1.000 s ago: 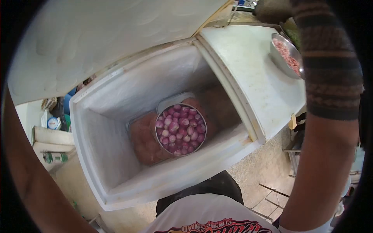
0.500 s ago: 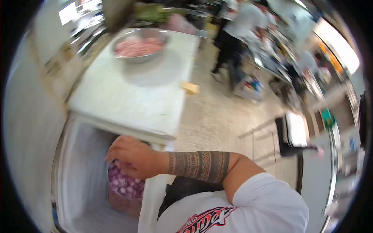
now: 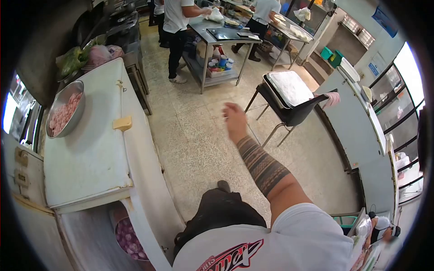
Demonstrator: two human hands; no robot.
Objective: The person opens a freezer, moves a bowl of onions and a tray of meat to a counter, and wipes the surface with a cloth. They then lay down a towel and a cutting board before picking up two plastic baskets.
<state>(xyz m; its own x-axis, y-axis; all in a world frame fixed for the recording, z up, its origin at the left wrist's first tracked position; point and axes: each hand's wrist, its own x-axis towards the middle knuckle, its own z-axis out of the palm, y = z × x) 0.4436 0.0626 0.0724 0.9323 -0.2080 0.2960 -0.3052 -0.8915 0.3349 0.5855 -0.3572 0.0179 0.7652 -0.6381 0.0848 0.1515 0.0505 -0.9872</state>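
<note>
My right hand point(image 3: 235, 121) is raised over the floor, its fingers loosely bent and apart, with nothing visible in them. A black chair point(image 3: 294, 113) bearing a tray with a white top point(image 3: 289, 88) stands just beyond it. My left hand is out of view. At the lower left, a bowl of chopped purple onions point(image 3: 129, 239) sits inside the open white chest point(image 3: 86, 235). On the white lid point(image 3: 90, 165) rest a metal bowl point(image 3: 81, 106) of pink meat pieces point(image 3: 64, 115) and a yellowish block point(image 3: 122, 123).
Speckled floor point(image 3: 194, 144) runs between the chest and a pale counter point(image 3: 334, 122) on the right. Co-workers point(image 3: 174, 18) stand at metal tables point(image 3: 210, 38) further back. Bagged vegetables point(image 3: 72, 62) lie at the back left. Another person point(image 3: 382, 228) is at the lower right.
My right hand has left the onion bowl in the chest and swung up and to the right, over the floor. The view has turned right, bringing the chair nearer the middle.
</note>
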